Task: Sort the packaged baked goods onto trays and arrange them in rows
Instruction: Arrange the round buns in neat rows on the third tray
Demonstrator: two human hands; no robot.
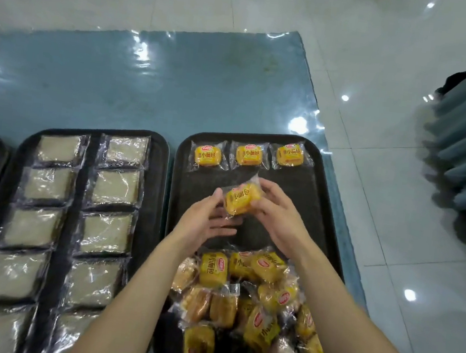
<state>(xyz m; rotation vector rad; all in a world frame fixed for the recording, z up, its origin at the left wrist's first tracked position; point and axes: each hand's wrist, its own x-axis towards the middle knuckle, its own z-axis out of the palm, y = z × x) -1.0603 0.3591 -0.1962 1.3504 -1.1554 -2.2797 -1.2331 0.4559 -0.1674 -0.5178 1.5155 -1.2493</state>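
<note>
Grips one bun (241,199) between left hand (206,219) and right hand (275,213) above right tray (316,186), likely squaring it to start second row.

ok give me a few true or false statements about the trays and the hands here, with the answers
1. A row of three yellow packets lies along the far edge of the right tray. True.
2. The middle tray holds yellow packets. False: it holds pale squares in clear wrap, in two columns.
3. The left hand and right hand both touch one held packet above the right tray. True.
4. The near end of the right tray is bare. False: a loose pile of packets lies there.
</note>
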